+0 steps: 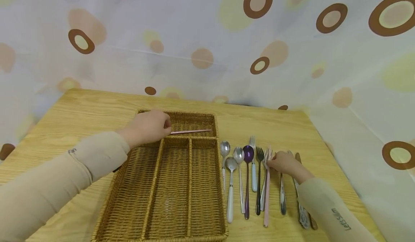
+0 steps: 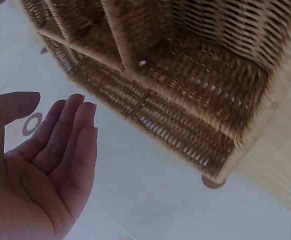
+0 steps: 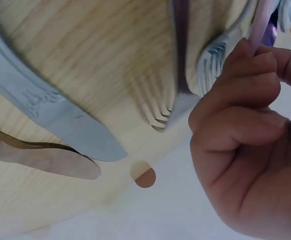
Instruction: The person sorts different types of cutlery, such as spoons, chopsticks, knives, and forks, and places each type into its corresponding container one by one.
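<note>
A wicker cutlery basket (image 1: 190, 184) with several compartments lies on the table. My left hand (image 1: 147, 126) hovers over its far cross compartment, where a pink chopstick (image 1: 192, 131) lies. In the left wrist view the fingers bend loosely, and nothing shows between them and the thumb. Right of the basket, my right hand (image 1: 285, 163) pinches another pink chopstick (image 1: 267, 198) between thumb and fingertips, among the forks. A black fork (image 1: 258, 184) and a silver fork (image 3: 181, 65) are close to this hand.
Several spoons, among them a purple spoon (image 1: 248, 155) and a white-handled spoon (image 1: 230, 195), lie along the basket's right side. A light-blue-handled fork (image 1: 254, 177) is beside them. Knives, including a silver knife (image 3: 75, 120) and a brownish knife (image 3: 45, 159), lie farther right. Patterned cloth (image 1: 181, 47) hangs behind.
</note>
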Tool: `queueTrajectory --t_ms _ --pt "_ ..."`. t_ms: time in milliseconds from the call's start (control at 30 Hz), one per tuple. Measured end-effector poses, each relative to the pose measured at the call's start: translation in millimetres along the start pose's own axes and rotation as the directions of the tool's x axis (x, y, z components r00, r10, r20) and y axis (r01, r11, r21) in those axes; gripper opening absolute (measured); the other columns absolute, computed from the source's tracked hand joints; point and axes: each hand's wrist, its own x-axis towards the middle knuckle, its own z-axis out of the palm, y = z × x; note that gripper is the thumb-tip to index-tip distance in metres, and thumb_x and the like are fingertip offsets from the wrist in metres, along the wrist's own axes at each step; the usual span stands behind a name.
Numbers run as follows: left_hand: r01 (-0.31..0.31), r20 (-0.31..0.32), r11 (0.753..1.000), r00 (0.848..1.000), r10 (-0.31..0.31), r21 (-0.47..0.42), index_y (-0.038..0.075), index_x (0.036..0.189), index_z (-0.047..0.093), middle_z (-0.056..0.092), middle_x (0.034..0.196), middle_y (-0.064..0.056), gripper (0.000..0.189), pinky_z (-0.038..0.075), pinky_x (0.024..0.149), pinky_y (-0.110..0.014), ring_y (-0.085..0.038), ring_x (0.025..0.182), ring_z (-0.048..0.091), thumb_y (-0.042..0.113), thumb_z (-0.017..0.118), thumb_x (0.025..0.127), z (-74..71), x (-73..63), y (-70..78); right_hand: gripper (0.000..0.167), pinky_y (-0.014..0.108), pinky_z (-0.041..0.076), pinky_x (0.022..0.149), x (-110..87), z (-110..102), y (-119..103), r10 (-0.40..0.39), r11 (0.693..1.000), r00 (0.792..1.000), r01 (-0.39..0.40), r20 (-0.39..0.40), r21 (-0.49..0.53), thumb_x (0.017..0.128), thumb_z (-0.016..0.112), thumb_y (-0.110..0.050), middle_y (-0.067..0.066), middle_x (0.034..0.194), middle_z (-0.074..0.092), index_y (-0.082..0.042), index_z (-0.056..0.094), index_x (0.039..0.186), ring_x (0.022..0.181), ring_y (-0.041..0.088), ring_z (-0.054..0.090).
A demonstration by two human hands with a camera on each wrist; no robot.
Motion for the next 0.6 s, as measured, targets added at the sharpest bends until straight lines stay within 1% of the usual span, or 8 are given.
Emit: queueTrajectory --t_ms 67,100,133,167,200,233,400,600 --pt "0.003 0.021 0.999 1.0 -0.002 -0.041 0.01 0.099 0.067 0.065 0.078 0.0 0.023 0.042 0.056 -0.028 -0.011 0.06 0.054 0.025 0.051 0.095 1.8 -1.8 3.5 0.035 0.06 0.028 0.102 -1.2 -3 0 -0.007 0.999 1.0 0.006 0.022 0.049 0.089 0.048 -0.023 -0.001 0.052 0.049 -0.011 0.056 0.057 0.061 0.029 0.05" --pt "0.004 0.031 0.998 1.0 -0.002 -0.057 0.01 0.099 0.067 0.065 0.077 0.0 0.023 0.042 0.055 -0.028 -0.011 0.059 0.053 0.026 0.05 0.095 2.9 -2.4 5.0 0.036 0.052 0.04 0.091 -1.6 -5 0 -0.007 0.997 0.999 0.004 0.037 0.083 0.09 0.046 -0.023 -0.003 0.051 0.046 -0.012 0.055 0.057 0.057 0.023 0.046" --pt "0.005 0.038 0.997 0.999 -0.002 -0.072 0.011 0.098 0.067 0.063 0.074 0.0 0.023 0.04 0.054 -0.027 -0.012 0.058 0.052 0.027 0.05 0.095 3.9 -3.0 6.6 0.036 0.043 0.046 0.076 -1.8 -8 0 -0.011 0.992 0.999 0.005 0.05 0.125 0.091 0.045 -0.023 -0.004 0.05 0.043 -0.012 0.055 0.058 0.054 0.019 0.042" --pt "0.005 0.042 0.996 0.999 -0.002 -0.085 0.011 0.098 0.067 0.063 0.072 0.001 0.023 0.04 0.053 -0.027 -0.012 0.057 0.052 0.027 0.051 0.095 4.9 -3.4 8.4 0.036 0.034 0.044 0.061 -1.1 -10 0 -0.022 0.985 0.998 0.01 0.064 0.171 0.091 0.044 -0.022 -0.005 0.049 0.039 -0.012 0.054 0.058 0.048 0.012 0.033" --pt "0.002 0.045 0.995 0.999 0.002 -0.096 0.011 0.099 0.067 0.062 0.072 0.001 0.023 0.04 0.052 -0.026 -0.011 0.057 0.051 0.026 0.051 0.095 6.0 -3.8 10.4 0.035 0.026 0.036 0.05 -0.4 -12 -1 -0.026 0.975 0.997 0.009 0.077 0.22 0.091 0.044 -0.022 -0.006 0.048 0.037 -0.012 0.054 0.058 0.045 0.008 0.027" --pt "0.0 0.051 0.995 0.999 0.006 -0.104 0.011 0.098 0.067 0.06 0.07 0.001 0.022 0.038 0.052 -0.026 -0.011 0.056 0.05 0.026 0.051 0.095 7.3 -4.0 12.1 0.034 0.022 0.027 0.046 0.2 -14 -3 -0.034 0.963 0.995 0.008 0.09 0.27 0.091 0.043 -0.021 -0.007 0.049 0.036 -0.012 0.054 0.06 0.045 0.007 0.024" --pt "-0.014 0.065 0.995 0.998 0.021 -0.1 0.012 0.095 0.067 0.058 0.069 0.002 0.021 0.036 0.05 -0.025 -0.01 0.055 0.047 0.027 0.051 0.094 13.7 -3.7 21.6 0.029 0.019 0.027 0.044 0.9 -22 -16 -0.062 0.897 0.992 0.009 0.107 0.442 0.092 0.045 -0.022 -0.009 0.05 0.037 -0.011 0.06 0.069 0.045 0.005 0.027" --pt "-0.035 0.078 0.993 0.996 0.044 -0.114 0.013 0.086 0.065 0.052 0.064 0.003 0.023 0.033 0.047 -0.023 -0.009 0.051 0.042 0.029 0.052 0.095 18.0 -1.5 33.2 0.03 0.019 0.028 0.047 -1.5 -24 -40 -0.099 0.816 0.988 0.011 0.121 0.578 0.092 0.044 -0.021 -0.008 0.053 0.039 -0.015 0.053 0.065 0.047 0.005 0.028"
